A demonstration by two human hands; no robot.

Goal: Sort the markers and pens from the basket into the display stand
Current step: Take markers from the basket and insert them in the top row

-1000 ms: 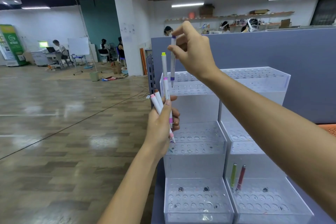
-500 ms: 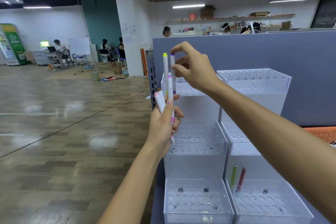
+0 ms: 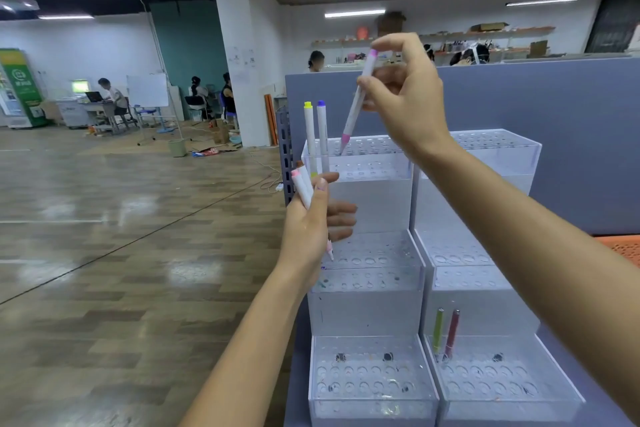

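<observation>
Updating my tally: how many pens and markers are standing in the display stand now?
4: yellow-capped marker and purple-capped marker in the left unit's top tier; green pen and red pen in the right unit's bottom tier. The right forearm may hide more.

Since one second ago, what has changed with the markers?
The right hand set the purple-capped marker into the display stand's top tier beside the yellow-capped marker, let go, then took a pink-tipped marker from the left hand and holds it tilted over that tier. Unchanged: two other markers in the left hand, two pens lower down.
</observation>
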